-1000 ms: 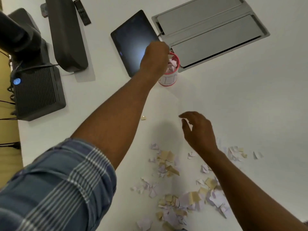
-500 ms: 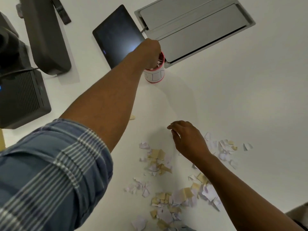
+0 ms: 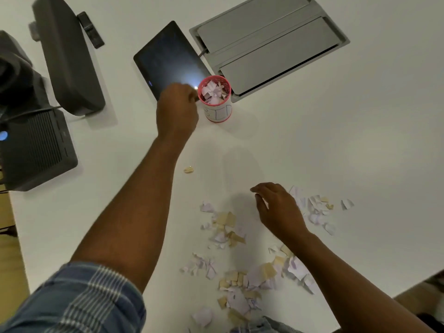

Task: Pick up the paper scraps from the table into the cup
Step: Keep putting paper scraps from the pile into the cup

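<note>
On a white table (image 3: 336,150), a pink-rimmed cup (image 3: 217,102) already packed with torn paper is seen standing by a dark tablet (image 3: 168,61), set well beyond the paper scraps (image 3: 237,280) strewn nearer the person, apparently to keep the gathering area free. The left hand (image 3: 176,111) is stretched just beside the cup's rim, fingers curled closed, their contents hidden. The right hand (image 3: 278,207) is held low among the scraps, fingers loosely spread, holding nothing visible.

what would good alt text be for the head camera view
A person's left hand is beside a pink-rimmed cup full of paper scraps on a white table, while the right hand hovers over scattered scraps. A dark tablet lies behind the cup.
</note>
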Demonstrator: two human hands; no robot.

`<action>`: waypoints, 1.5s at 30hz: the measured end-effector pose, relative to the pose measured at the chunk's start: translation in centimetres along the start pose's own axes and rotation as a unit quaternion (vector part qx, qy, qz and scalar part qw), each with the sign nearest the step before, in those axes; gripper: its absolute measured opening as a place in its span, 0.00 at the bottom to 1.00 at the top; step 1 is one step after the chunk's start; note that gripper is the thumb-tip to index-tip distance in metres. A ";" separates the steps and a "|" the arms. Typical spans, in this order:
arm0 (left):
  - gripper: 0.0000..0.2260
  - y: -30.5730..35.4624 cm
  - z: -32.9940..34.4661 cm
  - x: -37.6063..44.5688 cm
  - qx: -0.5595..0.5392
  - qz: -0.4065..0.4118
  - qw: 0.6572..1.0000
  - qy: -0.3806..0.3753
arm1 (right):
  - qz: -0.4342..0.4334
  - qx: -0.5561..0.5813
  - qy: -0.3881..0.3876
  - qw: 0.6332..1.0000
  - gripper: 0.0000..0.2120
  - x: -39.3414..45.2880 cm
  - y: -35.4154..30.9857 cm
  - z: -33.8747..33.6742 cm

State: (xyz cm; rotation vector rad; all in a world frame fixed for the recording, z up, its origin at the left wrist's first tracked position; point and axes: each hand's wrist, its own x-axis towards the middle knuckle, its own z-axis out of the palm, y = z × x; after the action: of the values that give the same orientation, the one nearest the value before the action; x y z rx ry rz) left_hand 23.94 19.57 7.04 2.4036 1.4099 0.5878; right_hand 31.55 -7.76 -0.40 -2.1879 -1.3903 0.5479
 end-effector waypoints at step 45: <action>0.21 -3.2 2.5 -26.3 0.043 0.017 0.956 -0.289 | -0.019 -0.123 -0.111 0.986 0.11 -3.3 1.3 0.2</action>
State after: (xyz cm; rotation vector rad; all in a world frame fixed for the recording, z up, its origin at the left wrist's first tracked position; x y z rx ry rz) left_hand 11.28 -2.12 -1.76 2.3849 1.1491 -0.1770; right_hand 31.07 -11.20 -1.06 -2.3432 -1.6914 0.6535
